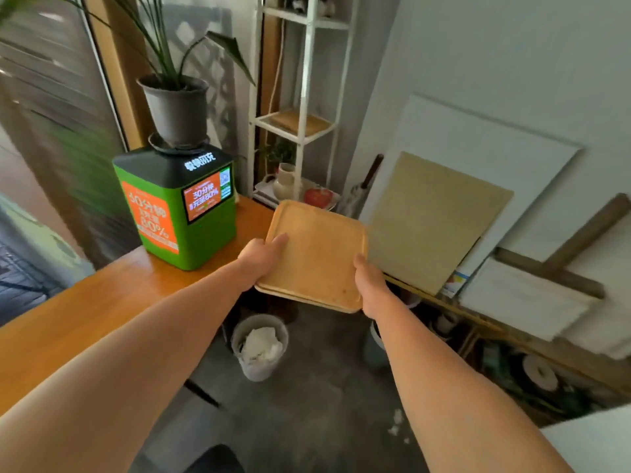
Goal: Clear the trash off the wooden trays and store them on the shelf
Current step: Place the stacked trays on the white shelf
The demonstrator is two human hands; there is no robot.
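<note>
Above floor bin (260,346): stacked trays (316,254) near-flat, far edge twd shelf (300,128); L hand (261,256) & R hand (370,283) grip pinching sides.

The wooden trays (316,254) looked matt and pale; the table (102,302) was glossy orange-brown wood, the shelf (300,97) white-painted metal, the floor (307,404) rough grey concrete.

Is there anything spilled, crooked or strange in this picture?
A few white scraps lie on the grey floor, apart from the bin that holds crumpled white paper. The two stacked wooden trays, held by the left hand and right hand, sit slightly offset, the top one bare.
</note>
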